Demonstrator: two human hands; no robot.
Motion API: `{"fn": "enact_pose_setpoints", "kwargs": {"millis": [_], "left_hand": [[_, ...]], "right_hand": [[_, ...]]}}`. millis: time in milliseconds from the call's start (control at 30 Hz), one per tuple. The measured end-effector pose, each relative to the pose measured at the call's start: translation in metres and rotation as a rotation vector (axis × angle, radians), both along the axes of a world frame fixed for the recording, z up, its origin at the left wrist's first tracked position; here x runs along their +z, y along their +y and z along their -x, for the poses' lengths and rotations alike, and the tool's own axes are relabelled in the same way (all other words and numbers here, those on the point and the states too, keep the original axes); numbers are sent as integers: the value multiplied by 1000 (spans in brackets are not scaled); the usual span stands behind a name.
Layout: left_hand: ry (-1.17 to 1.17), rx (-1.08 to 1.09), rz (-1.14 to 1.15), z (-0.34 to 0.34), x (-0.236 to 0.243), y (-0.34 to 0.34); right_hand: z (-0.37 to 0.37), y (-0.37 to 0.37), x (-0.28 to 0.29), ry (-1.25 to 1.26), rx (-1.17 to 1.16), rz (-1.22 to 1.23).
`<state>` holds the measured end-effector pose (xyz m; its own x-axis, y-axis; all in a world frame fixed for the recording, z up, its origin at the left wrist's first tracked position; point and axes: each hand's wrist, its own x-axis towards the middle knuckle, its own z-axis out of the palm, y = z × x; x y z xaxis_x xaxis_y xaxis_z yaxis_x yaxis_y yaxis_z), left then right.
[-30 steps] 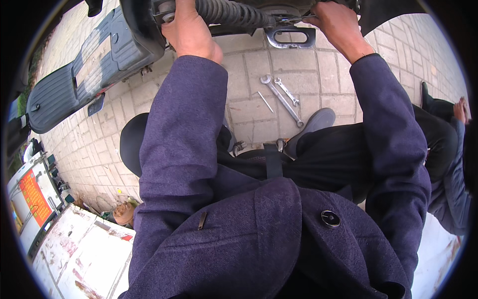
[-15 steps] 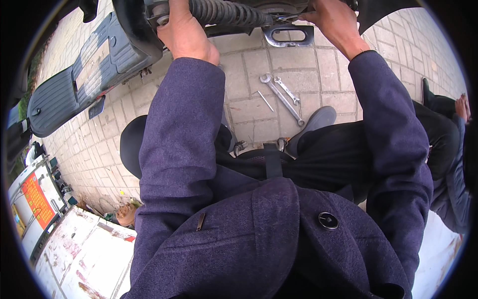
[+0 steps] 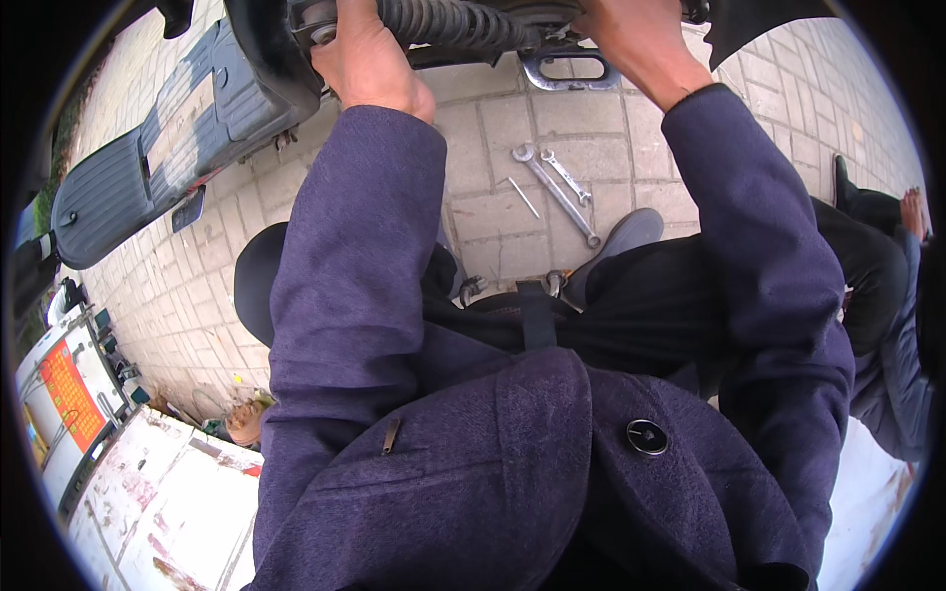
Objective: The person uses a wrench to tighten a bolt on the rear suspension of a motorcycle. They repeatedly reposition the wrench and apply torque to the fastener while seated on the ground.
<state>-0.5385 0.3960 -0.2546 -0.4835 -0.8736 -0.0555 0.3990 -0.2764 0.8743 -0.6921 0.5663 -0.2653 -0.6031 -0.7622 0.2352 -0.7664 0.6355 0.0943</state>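
Observation:
A ribbed shock absorber [image 3: 453,25] runs across the top of the head view on a dark vehicle frame. My left hand [image 3: 374,69] is closed on its left end, beside a bolted mount [image 3: 322,32]. My right hand [image 3: 641,44] is closed at the right end; its fingertips and what they hold are hidden among metal parts. Below that end is a metal loop bracket [image 3: 570,74]. On the pavers between my forearms lie a large wrench [image 3: 555,197], a smaller wrench [image 3: 568,180] and a thin rod [image 3: 524,197].
A scooter footboard [image 3: 108,202] reaches across the upper left. A white board with an orange sign [image 3: 74,384] and a rust-marked white panel [image 3: 172,502] are lower left. Another person's hand [image 3: 912,212] and dark-clothed legs are at the right edge. My shoe [image 3: 631,236] rests beside the wrenches.
My right hand and forearm have shifted left and a little upward, so the thin metal piece seen by its fingers earlier is now mostly hidden. My left hand is nearly unmoved.

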Motion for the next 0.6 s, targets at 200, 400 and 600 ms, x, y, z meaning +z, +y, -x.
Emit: {"fn": "enact_pose_setpoints", "kwargs": {"millis": [200, 400, 600], "left_hand": [[21, -19, -11, -4, 0, 2], [-14, 16, -9, -1, 1, 5], [47, 30, 23, 0, -3, 4]], "right_hand": [[-28, -30, 17, 70, 176, -161], [-25, -7, 33, 116, 228, -126], [17, 68, 5, -393, 212, 62]]}}
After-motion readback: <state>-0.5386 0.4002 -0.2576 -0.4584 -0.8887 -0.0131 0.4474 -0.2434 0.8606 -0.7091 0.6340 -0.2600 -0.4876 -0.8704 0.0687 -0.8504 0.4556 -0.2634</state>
